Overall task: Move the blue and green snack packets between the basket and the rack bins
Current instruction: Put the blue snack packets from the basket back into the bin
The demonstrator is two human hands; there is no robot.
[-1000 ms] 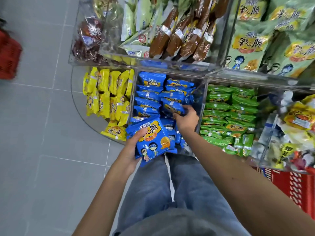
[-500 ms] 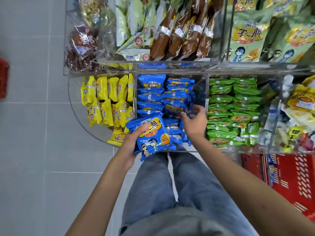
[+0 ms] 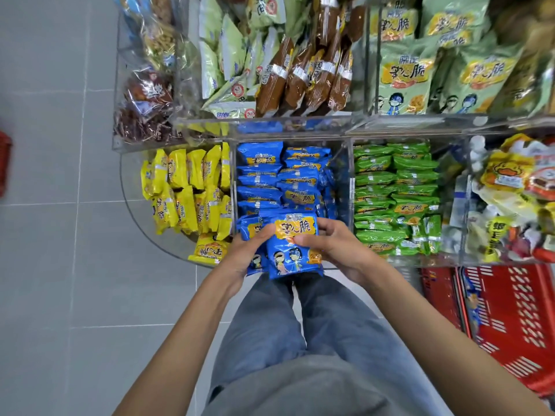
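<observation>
At the near edge of the clear rack bin (image 3: pixel 350 181), left hand (image 3: pixel 241 255) and right hand (image 3: pixel 338 246) hold blue packets (image 3: pixel 292 256), each grip curled round them.

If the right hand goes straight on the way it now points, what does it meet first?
Probably the stacked blue packets in the middle bin: the right hand, gripping the held packet, points up-left toward them. Depth is unclear.

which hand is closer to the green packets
Right. The right hand is just left of the green packets; the left hand is farther, across the blue packet both grip.
</observation>
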